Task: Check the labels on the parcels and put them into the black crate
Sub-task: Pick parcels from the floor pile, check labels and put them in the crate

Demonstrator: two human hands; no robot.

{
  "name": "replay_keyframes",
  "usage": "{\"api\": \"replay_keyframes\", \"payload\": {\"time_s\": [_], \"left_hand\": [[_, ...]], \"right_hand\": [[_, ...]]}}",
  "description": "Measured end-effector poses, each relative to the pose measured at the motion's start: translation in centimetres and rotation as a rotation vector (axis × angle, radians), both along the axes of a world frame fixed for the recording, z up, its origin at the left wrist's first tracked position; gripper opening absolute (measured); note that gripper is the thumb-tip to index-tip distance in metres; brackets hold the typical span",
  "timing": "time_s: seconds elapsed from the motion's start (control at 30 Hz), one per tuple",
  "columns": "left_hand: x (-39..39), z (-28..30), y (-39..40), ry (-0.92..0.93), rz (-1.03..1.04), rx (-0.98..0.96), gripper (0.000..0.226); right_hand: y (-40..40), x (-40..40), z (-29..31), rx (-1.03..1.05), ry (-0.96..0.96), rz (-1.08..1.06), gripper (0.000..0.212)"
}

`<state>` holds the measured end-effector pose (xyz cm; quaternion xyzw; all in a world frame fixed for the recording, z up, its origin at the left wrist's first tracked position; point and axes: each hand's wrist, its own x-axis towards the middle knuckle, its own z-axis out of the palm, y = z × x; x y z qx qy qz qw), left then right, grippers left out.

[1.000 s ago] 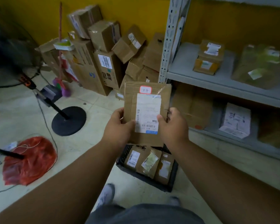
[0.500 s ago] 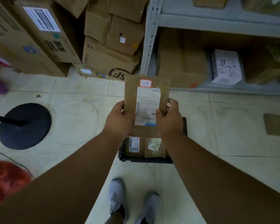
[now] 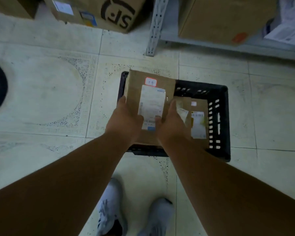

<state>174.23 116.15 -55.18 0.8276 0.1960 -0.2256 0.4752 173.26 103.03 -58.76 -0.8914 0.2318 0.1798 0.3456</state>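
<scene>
Left hand [image 3: 124,121] and right hand [image 3: 170,125] grip a brown parcel [image 3: 148,92], white label [image 3: 152,104] up, over the left end of the black crate [image 3: 221,120], where another labelled parcel [image 3: 197,121] lies, on tiled floor [image 3: 41,99]

The left half of the black crate [image 3: 218,120] is covered by the brown parcel [image 3: 134,92] that both hands carry above it. In the right half 2 labelled parcels [image 3: 197,116] already lie flat, and above them the way is open. Left of the crate the floor [image 3: 49,99] is free. Far behind, the shelf post [image 3: 156,26] and a cardboard box [image 3: 99,12] stand on the floor.
</scene>
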Motion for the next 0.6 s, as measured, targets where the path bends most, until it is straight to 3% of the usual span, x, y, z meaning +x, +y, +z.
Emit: {"api": "replay_keyframes", "payload": {"time_s": [0.13,0.33,0.5,0.6], "left_hand": [[0.0,-4.9,-0.8,-0.047,-0.09,0.045,0.056],[0.6,-9.8,-0.6,0.123,-0.26,0.218,0.042],[1.1,-11.2,-1.2,0.336,-0.394,0.373,0.062],[1.4,-11.3,-1.8,0.3,-0.528,0.57,0.049]], "right_hand": [[-0.1,0.5,-4.6,-0.091,-0.04,0.115,0.042],[-0.3,-0.2,-7.4,-0.126,0.045,0.298,0.057],[-0.5,-0.1,-8.6,-0.214,0.142,0.428,0.057],[-0.3,0.9,-9.1,-0.265,0.189,0.483,0.052]]}}
